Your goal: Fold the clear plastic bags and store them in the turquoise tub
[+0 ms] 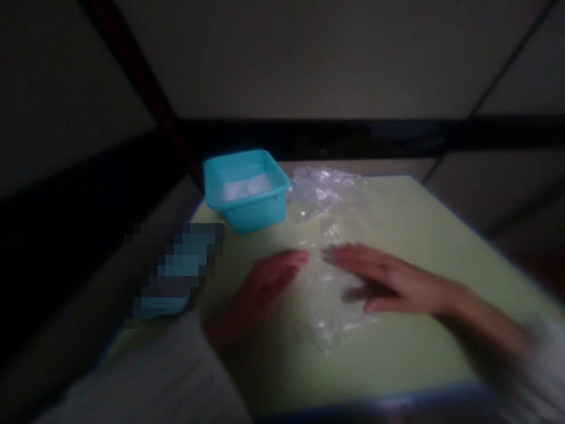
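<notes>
Both hands lie flat, fingers spread, gripping nothing: the left hand (265, 285) at the near edge of a clear plastic bag (329, 277), the right hand (388, 280) pressing on it. The bag stretches away across the green surface (419, 235) towards the teal tub (245, 188).

A pale green table (410, 235) with a blue edge fills the lower part of a dimly lit, blurred scene, the light falling mostly on its top. Behind it runs a dark horizontal band (353, 136) across a plain grey wall (309, 59), with a dark slanted bar (141, 88) at the left. Shadow covers the left side.
</notes>
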Demonstrator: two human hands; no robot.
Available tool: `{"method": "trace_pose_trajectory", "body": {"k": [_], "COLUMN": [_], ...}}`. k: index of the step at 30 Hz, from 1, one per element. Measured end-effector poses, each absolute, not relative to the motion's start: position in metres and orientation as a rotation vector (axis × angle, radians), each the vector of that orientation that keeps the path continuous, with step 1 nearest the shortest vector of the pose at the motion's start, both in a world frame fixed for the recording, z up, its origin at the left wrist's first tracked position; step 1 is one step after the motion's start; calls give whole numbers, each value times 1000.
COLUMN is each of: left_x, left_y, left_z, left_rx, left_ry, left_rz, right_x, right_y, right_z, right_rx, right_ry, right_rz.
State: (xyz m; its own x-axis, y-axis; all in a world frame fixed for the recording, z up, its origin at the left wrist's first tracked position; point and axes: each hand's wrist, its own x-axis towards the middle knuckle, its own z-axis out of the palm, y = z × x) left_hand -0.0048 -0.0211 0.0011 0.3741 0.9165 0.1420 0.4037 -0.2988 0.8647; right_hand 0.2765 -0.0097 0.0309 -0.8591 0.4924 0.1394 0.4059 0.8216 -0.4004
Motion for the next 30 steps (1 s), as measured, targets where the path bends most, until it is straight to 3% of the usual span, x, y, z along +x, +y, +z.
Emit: {"method": "trace_pose_trajectory", "body": {"k": [6, 30], "left_x": [3, 6], "left_y": [-15, -17], "left_z": [5, 8], "left_rx": [1349, 1364], "left_ry": [1052, 1107], "left_rz": [837, 799], "right_x": [271, 279], "right_y": [-32, -40], "right_z": [49, 37], "right_rx": [-643, -732], "right_ry": [-2894, -2997], "right_rz": [650, 174]}}
